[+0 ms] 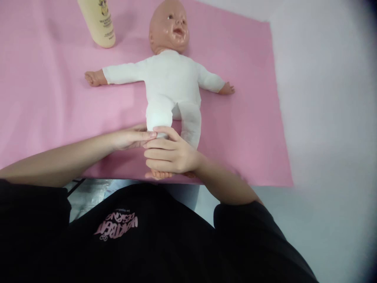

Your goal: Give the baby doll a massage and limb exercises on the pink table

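doll point(171, 84): white suit, on back | right hand point(169, 155) grips leg

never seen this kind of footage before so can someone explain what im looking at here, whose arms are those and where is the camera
There is no machine here: a person wears a camera on the head, and it looks forward and down, so the black shirt at the bottom and the two bare arms are the wearer's own. There is only this one view.

A baby doll in a white suit lies face up on a pink mat, arms spread, head pointing away from the person. The mat covers a pale table. A cream-coloured bottle stands on the mat near the doll's head, cut off by the top edge.

Both hands meet at the doll's legs. The left hand touches the end of one leg with its fingertips. The right hand is curled around the lower legs, with a doll foot showing beneath it.
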{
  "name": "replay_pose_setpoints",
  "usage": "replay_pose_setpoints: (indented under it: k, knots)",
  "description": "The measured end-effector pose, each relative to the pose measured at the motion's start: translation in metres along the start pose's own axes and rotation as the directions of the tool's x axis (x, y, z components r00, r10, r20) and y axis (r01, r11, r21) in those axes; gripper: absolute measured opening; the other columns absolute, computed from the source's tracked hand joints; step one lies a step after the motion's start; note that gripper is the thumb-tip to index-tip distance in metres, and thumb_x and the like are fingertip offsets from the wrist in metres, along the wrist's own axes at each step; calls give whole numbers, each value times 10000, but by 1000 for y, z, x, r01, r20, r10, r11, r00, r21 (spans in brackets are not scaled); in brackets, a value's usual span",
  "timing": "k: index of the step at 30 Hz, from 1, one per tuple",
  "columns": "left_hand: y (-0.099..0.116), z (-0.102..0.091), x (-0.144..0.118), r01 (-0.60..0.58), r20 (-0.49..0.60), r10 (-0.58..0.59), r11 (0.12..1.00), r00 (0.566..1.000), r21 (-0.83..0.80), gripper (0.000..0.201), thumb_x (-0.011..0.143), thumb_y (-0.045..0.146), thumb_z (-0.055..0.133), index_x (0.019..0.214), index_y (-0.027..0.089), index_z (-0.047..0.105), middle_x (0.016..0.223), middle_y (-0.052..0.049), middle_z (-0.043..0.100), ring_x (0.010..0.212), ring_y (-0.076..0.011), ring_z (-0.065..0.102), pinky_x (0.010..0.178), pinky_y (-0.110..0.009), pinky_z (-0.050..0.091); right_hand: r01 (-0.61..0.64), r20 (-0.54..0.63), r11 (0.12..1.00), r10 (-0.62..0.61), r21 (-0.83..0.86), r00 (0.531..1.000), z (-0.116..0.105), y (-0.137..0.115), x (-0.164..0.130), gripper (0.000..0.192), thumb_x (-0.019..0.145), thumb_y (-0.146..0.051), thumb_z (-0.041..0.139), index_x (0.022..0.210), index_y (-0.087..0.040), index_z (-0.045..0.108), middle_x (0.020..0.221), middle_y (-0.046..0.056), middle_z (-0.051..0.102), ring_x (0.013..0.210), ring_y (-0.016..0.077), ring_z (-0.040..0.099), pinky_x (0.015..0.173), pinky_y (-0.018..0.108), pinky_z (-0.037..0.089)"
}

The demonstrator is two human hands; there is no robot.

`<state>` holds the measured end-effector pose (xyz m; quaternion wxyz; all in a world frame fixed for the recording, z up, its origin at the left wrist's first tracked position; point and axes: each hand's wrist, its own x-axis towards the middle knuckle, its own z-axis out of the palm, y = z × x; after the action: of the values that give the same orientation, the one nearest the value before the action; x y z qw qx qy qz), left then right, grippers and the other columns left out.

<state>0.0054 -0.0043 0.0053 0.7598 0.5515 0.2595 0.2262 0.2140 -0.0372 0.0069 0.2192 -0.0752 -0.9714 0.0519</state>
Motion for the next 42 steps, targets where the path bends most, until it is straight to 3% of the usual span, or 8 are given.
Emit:
replay_pose_setpoints:
  k: [14, 17, 21, 26, 28, 31, 36, 42]
  knots:
    - [1, -4, 2, -48, 68, 43, 997, 997, 66, 375, 883, 592, 776, 946, 235, 681, 736, -9, 680, 678, -187, 695, 593, -298, 608, -39, 136, 994, 25, 104, 990, -17, -3, 9, 404, 1088, -586, 478, 954, -303, 733, 1008, -21, 759, 1196, 225, 726, 1342, 515, 377]
    - [1, -4, 2, -6, 40, 7, 1000, 999, -16, 430, 855, 598, 816, 977, 200, 709, 714, -19, 672, 717, -221, 725, 661, -348, 648, 9, 51, 996, -14, 94, 999, -13, 4, 1, 470, 1029, -709, 497, 992, -310, 743, 1092, 1, 764, 1204, 254, 729, 1325, 539, 393]
    - [0, -2, 5, -39, -65, 35, 998, 997, -58, 518, 875, 606, 785, 1087, 138, 730, 907, -119, 772, 1093, -365, 781, 936, -518, 681, -51, -186, 997, 60, 56, 981, -8, 23, -15, 609, 982, -817, 436, 1034, -296, 748, 1120, 37, 768, 1139, 267, 745, 1264, 555, 445]
    - [0, -1, 8, -39, -83, 27, 990, 996, -137, 582, 873, 643, 769, 1130, 123, 726, 1042, -159, 809, 1247, -428, 748, 1046, -597, 648, -205, -459, 967, 253, 153, 851, -17, 40, -21, 796, 1053, -785, 117, 1008, -283, 734, 958, 37, 743, 956, 230, 743, 1145, 528, 507]
    - [0, -1, 8, 0, -53, -9, 985, 999, -173, 593, 870, 654, 775, 1099, 110, 729, 1021, -170, 817, 1183, -429, 777, 1013, -589, 664, -254, -532, 951, 309, 175, 789, -23, 43, -20, 686, 1112, -668, 168, 979, -265, 708, 939, 26, 737, 920, 215, 731, 1100, 511, 526]
    - [-1, -4, 7, 47, -35, -55, 976, 998, -212, 589, 848, 632, 827, 1087, 103, 730, 1013, -171, 828, 1083, -394, 813, 986, -545, 681, -388, -445, 914, 396, 114, 803, -30, 49, -22, 528, 1145, -514, 300, 881, -245, 669, 854, 6, 680, 859, 199, 680, 1097, 514, 514]
    - [-2, -5, 6, 82, -178, -119, 975, 977, -206, 539, 849, 505, 868, 1204, 125, 729, 1111, -148, 834, 1135, -340, 802, 1027, -454, 674, -398, -30, 917, 397, -12, 917, -44, 56, -23, 546, 1147, -495, 359, 738, -233, 610, 682, -13, 556, 716, 175, 533, 1063, 466, 492]
    - [6, 4, 10, 80, -245, -103, 992, 964, -100, 566, 900, 337, 815, 1411, 144, 670, 1234, -138, 816, 1276, -335, 748, 1168, -470, 593, -430, 273, 902, 423, -35, 864, -48, 54, -15, 530, 1087, -522, 514, 680, -204, 634, 622, -15, 608, 658, 169, 489, 1119, 499, 426]
